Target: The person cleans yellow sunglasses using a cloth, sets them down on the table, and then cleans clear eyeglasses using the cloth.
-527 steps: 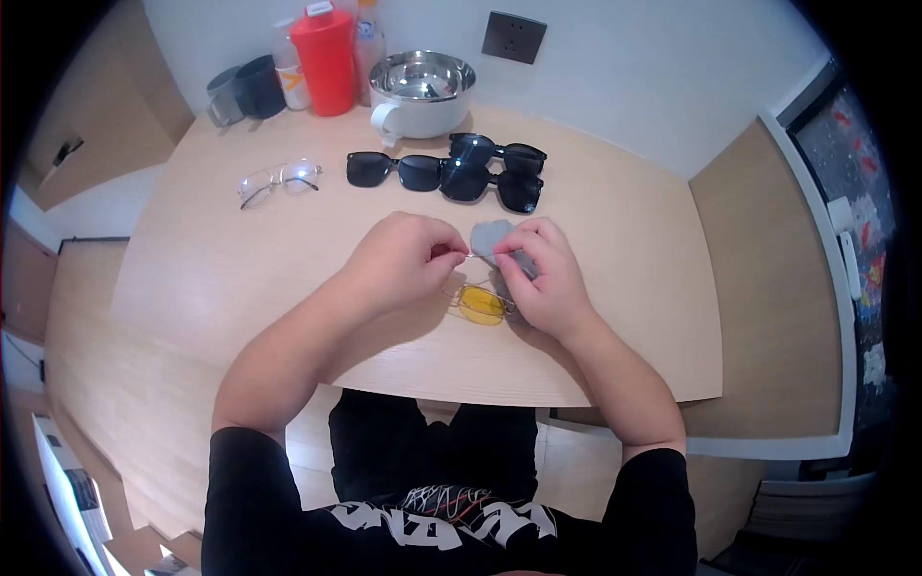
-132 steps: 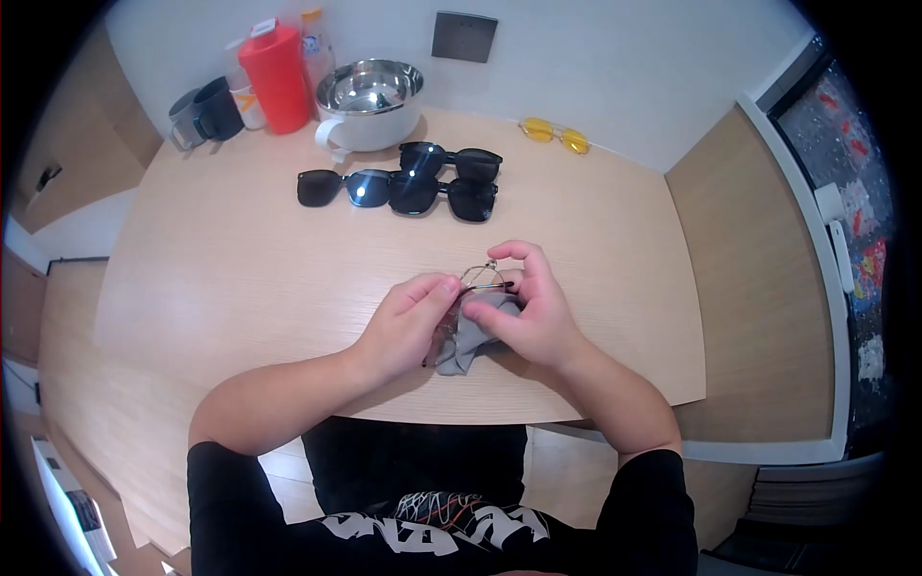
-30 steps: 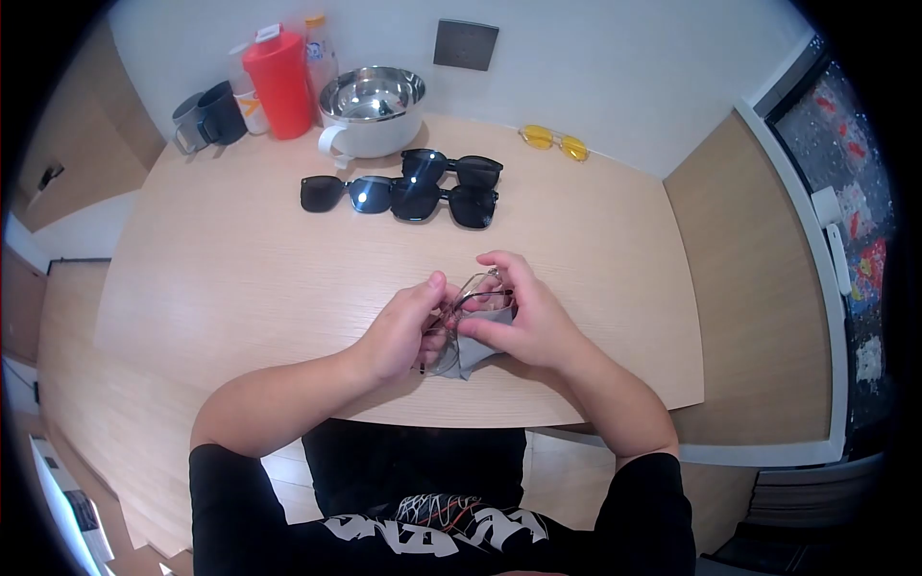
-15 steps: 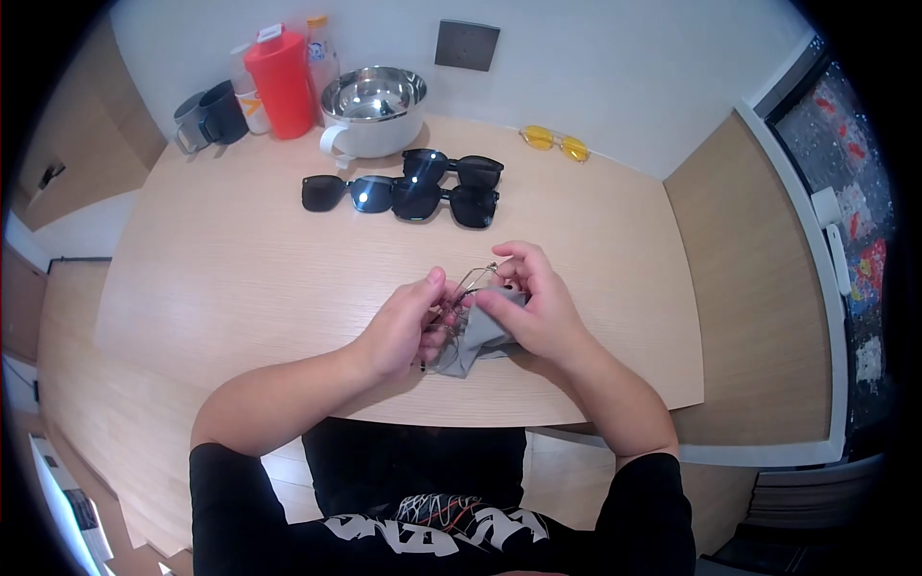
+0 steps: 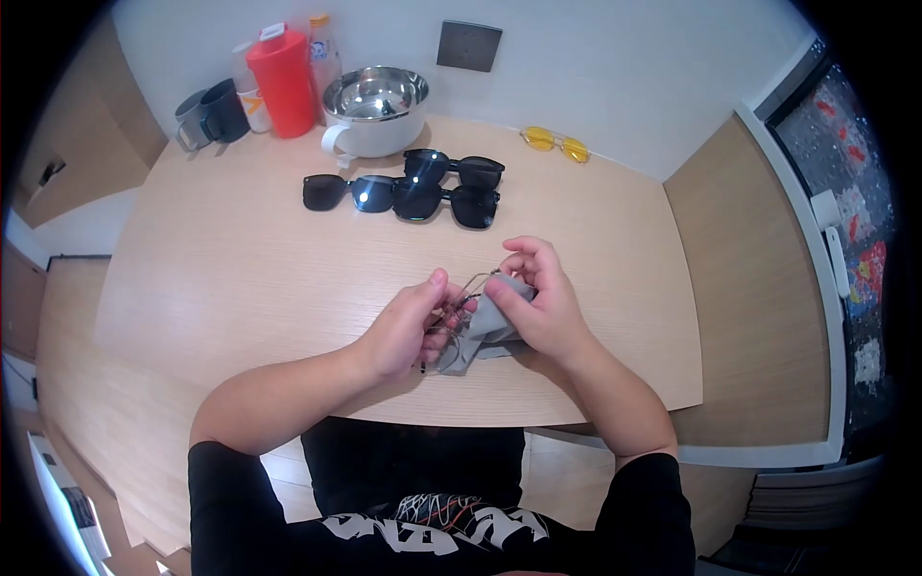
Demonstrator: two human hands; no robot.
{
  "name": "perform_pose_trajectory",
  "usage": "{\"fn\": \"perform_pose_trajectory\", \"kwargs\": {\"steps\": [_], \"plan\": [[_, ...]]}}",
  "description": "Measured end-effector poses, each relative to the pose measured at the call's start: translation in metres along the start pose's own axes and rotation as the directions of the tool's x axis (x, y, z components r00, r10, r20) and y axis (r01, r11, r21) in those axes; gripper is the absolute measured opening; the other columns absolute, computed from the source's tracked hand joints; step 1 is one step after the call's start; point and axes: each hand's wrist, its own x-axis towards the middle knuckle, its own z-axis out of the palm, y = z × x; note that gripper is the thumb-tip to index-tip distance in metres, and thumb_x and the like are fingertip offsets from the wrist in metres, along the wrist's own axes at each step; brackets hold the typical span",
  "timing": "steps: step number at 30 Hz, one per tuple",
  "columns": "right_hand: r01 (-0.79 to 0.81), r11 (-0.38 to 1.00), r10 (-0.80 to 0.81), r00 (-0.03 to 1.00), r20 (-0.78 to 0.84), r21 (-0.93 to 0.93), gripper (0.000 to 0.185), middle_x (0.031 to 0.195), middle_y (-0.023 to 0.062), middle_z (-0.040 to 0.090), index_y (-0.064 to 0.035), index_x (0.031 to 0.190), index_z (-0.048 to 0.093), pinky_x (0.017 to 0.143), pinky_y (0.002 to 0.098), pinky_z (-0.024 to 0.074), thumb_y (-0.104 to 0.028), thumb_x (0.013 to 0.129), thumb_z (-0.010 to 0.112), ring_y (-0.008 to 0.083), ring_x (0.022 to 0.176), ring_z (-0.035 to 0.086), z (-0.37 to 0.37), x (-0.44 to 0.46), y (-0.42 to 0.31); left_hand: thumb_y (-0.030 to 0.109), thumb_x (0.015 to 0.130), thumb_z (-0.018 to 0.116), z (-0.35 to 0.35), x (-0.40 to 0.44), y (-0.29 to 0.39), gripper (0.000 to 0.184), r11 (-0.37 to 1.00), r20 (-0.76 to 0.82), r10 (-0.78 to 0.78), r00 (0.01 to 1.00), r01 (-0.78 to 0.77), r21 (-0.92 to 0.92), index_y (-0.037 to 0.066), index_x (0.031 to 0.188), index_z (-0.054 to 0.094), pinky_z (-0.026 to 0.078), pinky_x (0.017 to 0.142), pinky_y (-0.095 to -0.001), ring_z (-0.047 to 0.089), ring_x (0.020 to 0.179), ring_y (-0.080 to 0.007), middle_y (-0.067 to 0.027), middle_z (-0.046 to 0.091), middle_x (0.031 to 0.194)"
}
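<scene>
My left hand is closed around a pair of thin wire-framed eyeglasses, its thumb pointing up. Grey cloth hangs from my right hand, pinched between thumb and fingers against the far part of the frame. The cloth drapes down below the glasses, close above the table's near edge. Part of the frame and lenses is hidden by my fingers and the cloth.
Several dark sunglasses lie beyond my hands on the wooden table. Yellow-lensed glasses rest near the wall. At the back left stand a white-and-steel bowl, a red bottle and dark mugs.
My right hand has shifted slightly, with its thumb raised and the cloth now drawn higher over the frame. My left hand stays almost in place, holding the glasses.
</scene>
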Motion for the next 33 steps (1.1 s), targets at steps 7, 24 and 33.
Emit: {"fn": "perform_pose_trajectory", "kwargs": {"steps": [7, 24, 33], "plan": [[0.093, 0.980, -0.075, 0.991, 0.109, -0.174, 0.066, 0.094, 0.0069, 0.054, -0.0021, 0.127, 0.040, 0.072, 0.0280, 0.0459, -0.025, 0.078, 0.078, 0.0133, 0.082, 0.054, 0.001, -0.002, 0.006, 0.052, 0.101, 0.030, 0.002, 0.000, 0.000, 0.055, 1.000, -0.015, 0.000, 1.000, 0.001, 0.031, 0.004, 0.102, 0.057, 0.024, 0.045, -0.0210, 0.030, 0.052, -0.0064, 0.0012, 0.043, 0.075], [-0.029, 0.998, 0.029, 0.999, 0.012, -0.058, 0.076, 0.102, 0.0082, 0.051, -0.0026, 0.131, 0.037, 0.074, 0.0296, 0.0477, -0.024, 0.074, 0.082, 0.0145, 0.082, 0.053, 0.000, -0.003, -0.001, 0.051, 0.101, 0.029, 0.002, 0.001, -0.003, 0.053, 0.998, -0.030, 0.003, 1.000, -0.001, 0.056, 0.005, 0.100, 0.056, 0.026, 0.046, -0.0210, 0.031, 0.053, -0.0066, 0.0004, 0.044, 0.075], [0.066, 0.984, -0.055, 0.996, 0.070, -0.163, 0.075, 0.100, 0.0065, 0.051, -0.0023, 0.131, 0.037, 0.068, 0.0253, 0.0451, -0.022, 0.074, 0.081, 0.0102, 0.073, 0.049, 0.002, -0.004, 0.001, 0.052, 0.101, 0.026, -0.001, 0.001, -0.003, 0.059, 0.986, 0.000, 0.008, 1.000, -0.008, 0.167, 0.003, 0.103, 0.058, 0.030, 0.046, -0.0210, 0.035, 0.053, -0.0065, -0.0002, 0.048, 0.075]]}}
